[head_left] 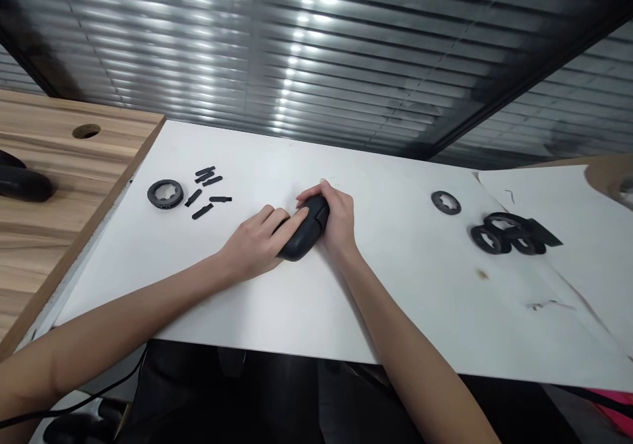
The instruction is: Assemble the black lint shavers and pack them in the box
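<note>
Black case (pixel 299 245): rounded plastic, we hold it mid-surface between both hands, tilted, off to neither side.
Left hand (pixel 254 243): fingers (pixel 283 222) closed narrow around the case's near side.
Right hand (pixel 335 221): fingers (pixel 316 192) curled over the case's far end, gripping it.
Notched ring (pixel 165 194): black, flat on the surface, well left of our hands.
Strips (pixel 205 190): five small black pieces, loose, just right of that ring.
Star-hole ring (pixel 446 202): black, flat, well right of our hands.
Ring pile (pixel 504 233): several black rings overlapping, beside a dark flat piece (pixel 544 233), near the star-hole ring.
Surface (pixel 237 318): white board, on a wood desk (pixel 64 160).
Dark rounded object (pixel 24 185): on the wood, far left.
</note>
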Demonstrator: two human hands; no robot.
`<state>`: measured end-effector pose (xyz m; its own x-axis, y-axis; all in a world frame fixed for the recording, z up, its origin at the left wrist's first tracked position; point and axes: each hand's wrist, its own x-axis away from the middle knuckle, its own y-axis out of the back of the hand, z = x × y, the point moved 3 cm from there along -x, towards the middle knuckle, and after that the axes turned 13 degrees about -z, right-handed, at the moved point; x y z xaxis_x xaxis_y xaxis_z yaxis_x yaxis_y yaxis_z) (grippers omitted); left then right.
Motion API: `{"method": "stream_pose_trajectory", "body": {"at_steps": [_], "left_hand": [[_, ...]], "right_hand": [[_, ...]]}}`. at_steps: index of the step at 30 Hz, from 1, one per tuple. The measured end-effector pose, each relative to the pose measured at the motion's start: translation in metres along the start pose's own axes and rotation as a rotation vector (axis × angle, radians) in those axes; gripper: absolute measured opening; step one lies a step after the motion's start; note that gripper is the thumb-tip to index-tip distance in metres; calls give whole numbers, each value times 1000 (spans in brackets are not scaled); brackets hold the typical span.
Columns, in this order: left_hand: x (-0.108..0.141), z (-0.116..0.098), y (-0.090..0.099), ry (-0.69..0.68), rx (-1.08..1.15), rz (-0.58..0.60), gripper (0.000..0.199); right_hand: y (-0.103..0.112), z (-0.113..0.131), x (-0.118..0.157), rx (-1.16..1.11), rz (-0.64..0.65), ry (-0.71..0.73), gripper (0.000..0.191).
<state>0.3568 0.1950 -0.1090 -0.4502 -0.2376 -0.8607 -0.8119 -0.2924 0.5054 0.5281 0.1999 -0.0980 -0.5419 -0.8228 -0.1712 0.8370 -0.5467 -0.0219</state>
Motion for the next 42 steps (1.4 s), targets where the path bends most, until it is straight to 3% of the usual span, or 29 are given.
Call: {"method": "stream_pose_trajectory", "body": {"at_steps": [6, 22, 34, 42], "left_hand": [[0, 2, 0, 55, 63, 26, 54], [1, 5, 0, 140, 122, 144, 57], [-1, 3, 3, 59, 65, 51, 52], [1, 2, 4, 81, 67, 90, 59]], "right_hand": [[6, 3, -7, 33, -15, 20, 52], [5, 1, -5, 89, -16, 69, 48], [3, 7, 7, 150, -39, 112, 55], [3, 9, 14, 173, -57, 160, 56]]}}
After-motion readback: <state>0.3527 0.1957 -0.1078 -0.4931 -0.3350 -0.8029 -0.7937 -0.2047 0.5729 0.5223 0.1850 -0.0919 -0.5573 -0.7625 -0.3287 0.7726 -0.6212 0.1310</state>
